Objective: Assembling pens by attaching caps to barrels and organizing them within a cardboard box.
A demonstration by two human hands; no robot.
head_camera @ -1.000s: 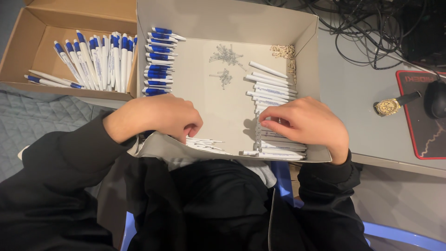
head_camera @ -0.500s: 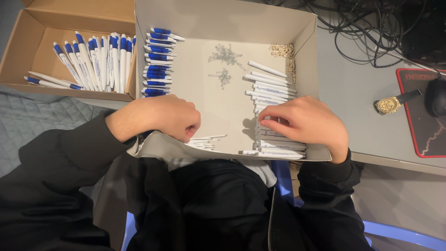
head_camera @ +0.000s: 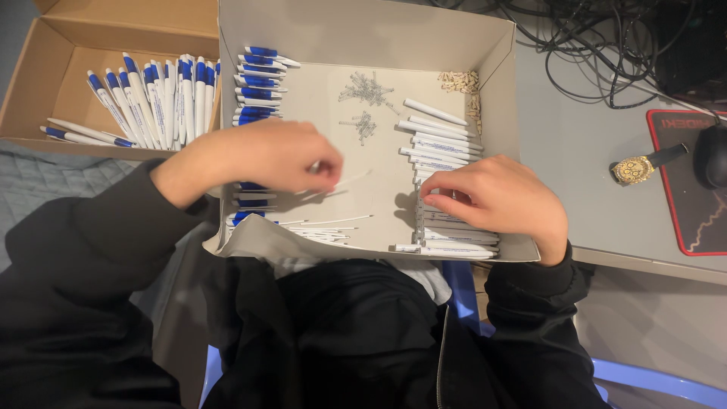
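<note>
Left hand: the left hand point(head_camera: 265, 155) is held over the middle of the white box point(head_camera: 363, 34), fingers pinched together on a thin white ink refill point(head_camera: 350, 180).
Right hand: the right hand point(head_camera: 500, 198) is laid on the stack of white pen barrels point(head_camera: 435, 144) at the right side of the box; fingers are curled down on them, and whether one is grasped cannot be told.
Loose refills: more thin refills point(head_camera: 326, 231) are seen on the box floor near the front edge.
Blue-tipped parts: a row of blue and white pen pieces point(head_camera: 257, 79) is placed along the left wall of the box.
Small parts: metal springs point(head_camera: 367, 91) are piled in the middle; small beige pieces point(head_camera: 458, 79) lie at the back right corner.
Brown box: assembled blue and white pens point(head_camera: 151, 98) are kept in the cardboard box point(head_camera: 113, 30) at the left.
Worktop: a gold wristwatch point(head_camera: 640, 167) lies on the grey worktop point(head_camera: 575, 136).
</note>
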